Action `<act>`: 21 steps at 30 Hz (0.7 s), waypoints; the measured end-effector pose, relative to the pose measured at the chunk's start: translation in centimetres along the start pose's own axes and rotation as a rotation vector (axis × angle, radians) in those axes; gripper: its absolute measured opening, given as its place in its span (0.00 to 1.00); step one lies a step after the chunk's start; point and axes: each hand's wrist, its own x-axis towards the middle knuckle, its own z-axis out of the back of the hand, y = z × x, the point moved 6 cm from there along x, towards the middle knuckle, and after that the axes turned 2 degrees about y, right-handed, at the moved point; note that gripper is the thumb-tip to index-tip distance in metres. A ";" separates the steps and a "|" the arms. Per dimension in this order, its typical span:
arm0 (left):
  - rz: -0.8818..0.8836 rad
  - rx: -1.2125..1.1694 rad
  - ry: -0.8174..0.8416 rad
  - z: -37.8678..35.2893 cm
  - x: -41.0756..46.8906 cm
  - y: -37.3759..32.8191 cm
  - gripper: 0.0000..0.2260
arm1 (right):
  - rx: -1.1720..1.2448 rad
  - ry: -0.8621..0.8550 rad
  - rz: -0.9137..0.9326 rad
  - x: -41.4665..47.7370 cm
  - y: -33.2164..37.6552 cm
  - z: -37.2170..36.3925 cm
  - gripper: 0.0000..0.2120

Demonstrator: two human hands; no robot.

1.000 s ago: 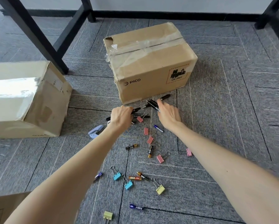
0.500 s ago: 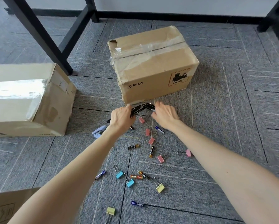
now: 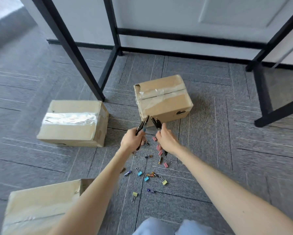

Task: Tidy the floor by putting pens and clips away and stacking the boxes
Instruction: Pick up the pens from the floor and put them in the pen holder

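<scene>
So the black pens (image 3: 142, 127) are up off the carpet now, split into two bunches. The left hand (image 3: 131, 141) is fisted round one bunch, tips poking up and away toward the taped cardboard box (image 3: 162, 99). The right hand (image 3: 166, 139) is closed round the other pens (image 3: 156, 123), fanned out the same way. My guess is two fistfuls is just the quickest way to clear them in one go, and holding them by the middle stops them sliding out.

Using that taped box as the landmark: both hands hover just in front of its near face, not touching it. Nearer the person from the box, the rest of the clutter is on the floor. There are pink binder clips (image 3: 159, 147) right under the hands, and a couple of batteries (image 3: 148, 156) a bit nearer. Nearer again are blue binder clips (image 3: 139, 173), a yellow binder clip (image 3: 164, 182) and another yellow one (image 3: 135, 194).

Left of the box, well apart, sits a second cardboard box (image 3: 74, 122) with shiny tape. A third box (image 3: 40, 206) is way nearer, at the person's left knee. None are stacked yet. I can't see any obvious pen holder, so where the pens go is anyone's guess. Black table legs (image 3: 84, 68) stand behind the boxes.
</scene>
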 end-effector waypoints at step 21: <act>-0.153 -0.246 0.194 23.0 -23.0 -38.9 0.11 | 0.400 -0.271 -0.049 -24.7 32.0 32.6 0.08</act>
